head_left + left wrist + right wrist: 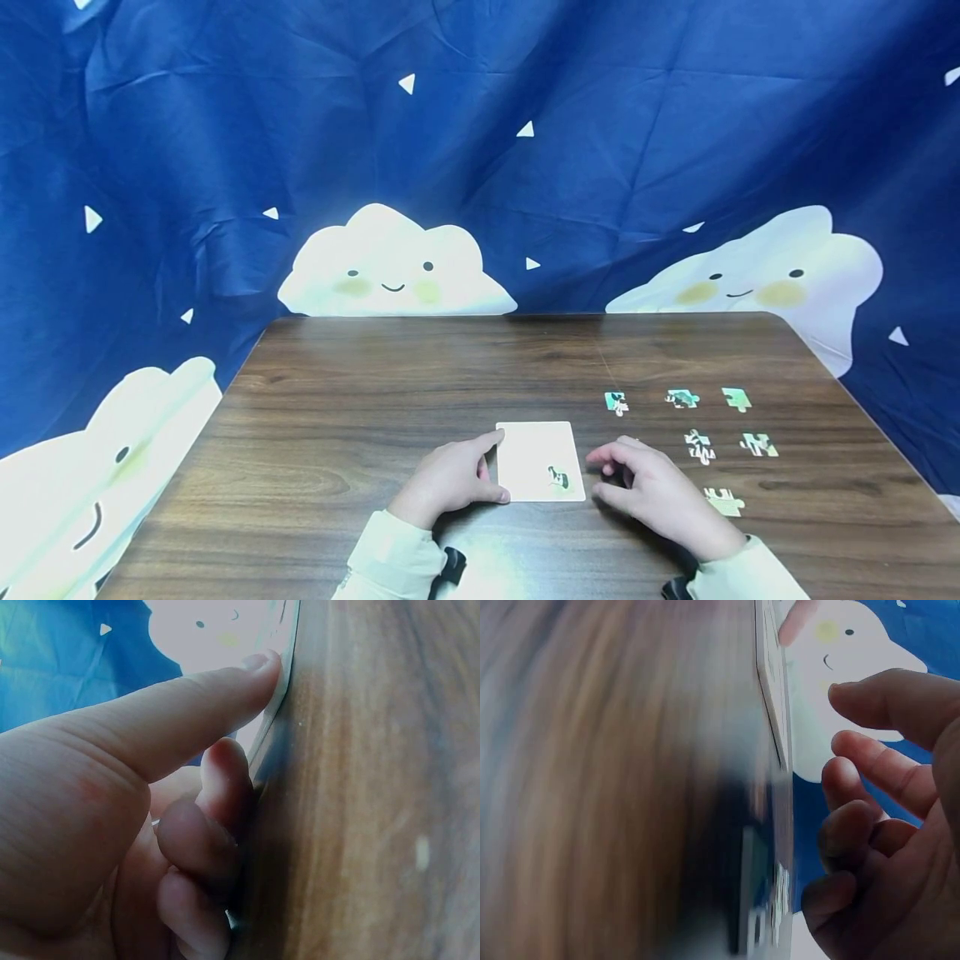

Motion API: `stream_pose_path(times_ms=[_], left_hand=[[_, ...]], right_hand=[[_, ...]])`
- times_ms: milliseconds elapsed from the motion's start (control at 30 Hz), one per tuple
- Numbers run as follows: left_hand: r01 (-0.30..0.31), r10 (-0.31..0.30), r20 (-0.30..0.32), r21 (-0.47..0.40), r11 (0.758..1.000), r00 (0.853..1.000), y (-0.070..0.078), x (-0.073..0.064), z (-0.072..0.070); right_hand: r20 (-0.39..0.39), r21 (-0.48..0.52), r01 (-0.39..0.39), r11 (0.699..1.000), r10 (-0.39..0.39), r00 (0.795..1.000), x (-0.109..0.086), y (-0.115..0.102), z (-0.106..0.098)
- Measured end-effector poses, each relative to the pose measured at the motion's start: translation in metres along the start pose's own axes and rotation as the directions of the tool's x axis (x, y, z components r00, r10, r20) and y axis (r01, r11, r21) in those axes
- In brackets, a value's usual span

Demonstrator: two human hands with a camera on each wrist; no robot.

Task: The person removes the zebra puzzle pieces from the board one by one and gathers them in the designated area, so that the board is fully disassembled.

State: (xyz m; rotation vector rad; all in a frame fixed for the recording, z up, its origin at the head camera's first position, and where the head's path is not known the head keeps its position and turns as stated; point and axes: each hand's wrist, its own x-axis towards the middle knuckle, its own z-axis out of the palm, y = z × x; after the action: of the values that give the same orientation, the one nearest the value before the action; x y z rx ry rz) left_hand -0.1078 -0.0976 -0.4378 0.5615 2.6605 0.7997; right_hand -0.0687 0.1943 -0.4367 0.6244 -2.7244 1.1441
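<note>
On the table lies a flat white square board (536,450) with a small dark-and-green picture patch (558,477) near its lower right corner; whether that is a loose piece or print I cannot tell. My left hand (453,477) rests at the board's left edge, with the index fingertip near the upper corner and the thumb (217,694) extended onto the lower one. Just beyond the right edge hovers my right hand (652,487), its fingers loosely bent. Nothing shows between its thumb and fingers in the right wrist view.
Several jigsaw pieces lie spread to the right, among them a green one (737,399), a dark-patterned one (682,398) and a pale one (724,502) beside the right wrist. The wooden table (337,400) ends at a blue curtain (465,150) with clouds.
</note>
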Motion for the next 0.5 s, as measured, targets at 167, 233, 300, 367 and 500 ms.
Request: stream_pose_path(times_ms=[167,233,300,367,500], left_hand=[[0.006,-0.006,0.002,0.004,1.0,1.0,0.0,0.0,0.0],[0.006,-0.006,0.002,0.007,1.0,1.0,0.0,0.0,0.0],[0.006,-0.006,0.001,0.012,1.0,1.0,0.001,0.0,-0.001],[0.007,-0.007,0.002,0.016,1.0,1.0,0.001,0.0,-0.001],[0.009,-0.009,0.001,0.016,1.0,1.0,0.001,0.0,-0.001]], right_hand=[[0.084,-0.03,-0.029,0.999,0.032,0.996,0.006,-0.004,0.007],[0.112,-0.052,-0.03,0.998,0.036,0.993,0.009,-0.006,0.009],[0.137,-0.071,-0.023,0.997,0.033,0.99,0.011,-0.008,0.011],[0.159,-0.094,-0.019,0.995,0.034,0.987,0.013,-0.009,0.013],[0.201,-0.158,-0.033,0.987,0.065,0.978,0.016,-0.012,0.017]])
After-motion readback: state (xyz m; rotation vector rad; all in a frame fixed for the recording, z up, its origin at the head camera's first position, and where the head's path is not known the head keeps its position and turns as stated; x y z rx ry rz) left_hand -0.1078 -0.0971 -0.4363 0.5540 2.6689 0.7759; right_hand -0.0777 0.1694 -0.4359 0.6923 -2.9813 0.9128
